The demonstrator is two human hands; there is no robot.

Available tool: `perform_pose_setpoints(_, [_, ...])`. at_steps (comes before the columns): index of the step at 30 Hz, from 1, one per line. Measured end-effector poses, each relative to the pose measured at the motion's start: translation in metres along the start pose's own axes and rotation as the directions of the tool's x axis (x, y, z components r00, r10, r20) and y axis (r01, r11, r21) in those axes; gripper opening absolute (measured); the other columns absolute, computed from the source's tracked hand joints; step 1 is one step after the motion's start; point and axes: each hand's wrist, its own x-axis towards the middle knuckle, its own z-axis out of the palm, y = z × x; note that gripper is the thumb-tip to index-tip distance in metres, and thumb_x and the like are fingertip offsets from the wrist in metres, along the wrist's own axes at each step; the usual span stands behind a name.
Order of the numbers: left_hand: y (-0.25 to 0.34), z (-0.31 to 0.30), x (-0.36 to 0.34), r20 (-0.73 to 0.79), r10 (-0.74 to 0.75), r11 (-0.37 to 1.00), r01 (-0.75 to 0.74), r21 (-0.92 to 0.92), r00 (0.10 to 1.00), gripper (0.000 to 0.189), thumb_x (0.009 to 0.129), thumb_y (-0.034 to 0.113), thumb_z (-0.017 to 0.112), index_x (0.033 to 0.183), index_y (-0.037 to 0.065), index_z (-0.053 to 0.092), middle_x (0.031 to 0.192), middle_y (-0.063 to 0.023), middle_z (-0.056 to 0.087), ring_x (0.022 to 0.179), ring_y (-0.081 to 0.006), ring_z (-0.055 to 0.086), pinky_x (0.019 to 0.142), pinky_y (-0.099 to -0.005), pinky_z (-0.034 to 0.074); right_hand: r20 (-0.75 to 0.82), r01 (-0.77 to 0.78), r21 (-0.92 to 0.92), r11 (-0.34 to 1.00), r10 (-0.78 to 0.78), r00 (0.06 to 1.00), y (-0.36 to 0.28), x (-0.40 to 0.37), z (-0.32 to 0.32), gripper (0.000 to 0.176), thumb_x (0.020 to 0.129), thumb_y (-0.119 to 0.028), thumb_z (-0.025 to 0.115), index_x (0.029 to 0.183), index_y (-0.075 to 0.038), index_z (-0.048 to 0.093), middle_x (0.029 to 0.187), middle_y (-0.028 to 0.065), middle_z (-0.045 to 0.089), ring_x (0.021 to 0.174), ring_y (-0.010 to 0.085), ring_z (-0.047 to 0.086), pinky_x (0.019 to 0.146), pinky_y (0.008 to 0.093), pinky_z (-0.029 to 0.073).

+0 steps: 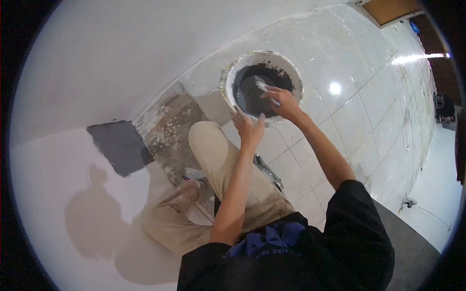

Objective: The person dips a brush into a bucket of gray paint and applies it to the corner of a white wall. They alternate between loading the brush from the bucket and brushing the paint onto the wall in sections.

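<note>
A round white bucket [298,82] with smeared walls stands on the floor in front of my knee. Dark grey wet mix [246,94] lies inside it, with splashes up the inner wall. My left hand [248,128] grips the near rim, thumb and fingers on either side of the edge. Over the mix, my right hand [286,103] is closed round a pale-handled tool [261,85], its whitish end toward the far side of the bucket. The tool's kind is unclear, as my fingers cover part of it.
To the left, a dark grey coated patch [121,148] marks the white wall [87,63]. A rough, stained floor strip [170,123] runs beside it. Glossy tiles [354,111] spread right. A brown panel [388,9] stands at the top right; a small metal fitting [409,201] is lower right.
</note>
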Motion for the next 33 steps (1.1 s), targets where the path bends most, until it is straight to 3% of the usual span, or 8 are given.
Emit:
perform_pose_setpoints(5, [0.016,-0.001,0.01,0.002,-0.22,0.954,0.215,-0.211,0.976,0.1,0.079,0.034,0.067,0.143,-0.014,0.005,0.146,-0.0398,0.007,0.14,-0.0461,0.009,0.116,-0.0454,0.012,0.324,0.22,-0.187,0.957,-0.151,0.934,0.053,0.024,0.043,0.035,0.072,0.002,0.061,0.104,-0.011,0.068,0.116,0.0177,0.06,0.095,0.0345,0.064,0.082,0.0423,0.053])
perform_pose_setpoints(10, [0.019,0.005,0.01,-0.07,-0.191,0.96,0.172,-0.222,0.979,0.101,0.08,0.03,0.067,0.142,-0.015,0.002,0.147,-0.0378,0.007,0.141,-0.0434,0.009,0.116,-0.0441,0.011,0.435,0.251,-0.296,0.922,-0.104,0.894,0.079,0.034,0.073,0.034,0.073,0.002,0.06,0.104,-0.01,0.067,0.106,0.0201,0.061,0.094,0.0338,0.065,0.081,0.0402,0.054])
perform_pose_setpoints(13, [0.026,0.003,0.012,-0.095,-0.223,0.924,0.179,-0.338,0.97,0.101,0.08,0.029,0.066,0.141,-0.016,0.0,0.147,-0.0375,0.007,0.141,-0.0423,0.009,0.117,-0.0424,0.011,0.434,0.246,-0.259,0.934,-0.115,0.893,0.074,0.032,0.075,0.032,0.074,0.002,0.059,0.103,-0.009,0.067,0.106,0.0188,0.062,0.095,0.0336,0.064,0.082,0.0408,0.054])
perform_pose_setpoints(16, [0.024,0.004,0.015,-0.087,-0.313,0.89,0.261,-0.373,0.946,0.1,0.08,0.028,0.066,0.141,-0.016,0.0,0.148,-0.0369,0.007,0.142,-0.0412,0.008,0.117,-0.0406,0.01,0.283,0.199,-0.19,0.962,-0.14,0.949,0.058,0.027,0.061,0.03,0.074,0.002,0.06,0.102,-0.008,0.067,0.105,0.0179,0.063,0.097,0.0334,0.064,0.083,0.0411,0.053])
perform_pose_setpoints(22, [0.023,0.004,0.013,-0.023,-0.377,0.88,0.35,-0.322,0.926,0.101,0.08,0.034,0.065,0.145,-0.009,0.001,0.153,-0.0266,0.006,0.144,-0.0327,0.009,0.117,-0.0354,0.012,0.408,0.158,-0.222,0.962,-0.056,0.911,0.062,0.026,0.072,0.032,0.071,0.002,0.061,0.101,-0.008,0.068,0.112,0.0199,0.063,0.098,0.0349,0.063,0.085,0.0419,0.051])
perform_pose_setpoints(25, [0.021,0.001,0.013,-0.018,-0.359,0.87,0.328,-0.367,0.933,0.099,0.081,0.031,0.065,0.143,-0.014,0.003,0.152,-0.0305,0.006,0.144,-0.036,0.006,0.117,-0.0378,0.009,0.056,0.045,0.083,0.996,-0.05,0.997,0.049,0.025,0.058,0.027,0.076,0.003,0.06,0.099,-0.008,0.069,0.102,0.0172,0.067,0.094,0.0287,0.066,0.085,0.0402,0.051])
perform_pose_setpoints(28, [0.024,0.001,0.013,-0.017,-0.355,0.87,0.324,-0.371,0.935,0.098,0.081,0.03,0.065,0.141,-0.016,0.003,0.151,-0.0328,0.005,0.143,-0.0376,0.005,0.118,-0.039,0.008,0.015,-0.378,0.489,0.786,0.425,0.905,0.03,0.017,0.023,0.017,0.085,-0.003,0.06,0.098,-0.006,0.07,0.09,0.0109,0.069,0.089,0.0173,0.064,0.082,0.0339,0.051])
perform_pose_setpoints(33, [0.022,0.002,0.014,-0.002,-0.353,0.885,0.333,-0.325,0.936,0.098,0.081,0.031,0.064,0.142,-0.016,0.003,0.151,-0.0326,0.004,0.144,-0.037,0.004,0.117,-0.0389,0.008,-0.202,-0.193,0.766,0.613,0.514,0.833,-0.005,-0.01,-0.031,0.015,0.091,-0.011,0.06,0.1,-0.002,0.068,0.09,0.0054,0.067,0.085,0.0106,0.059,0.078,0.0248,0.048])
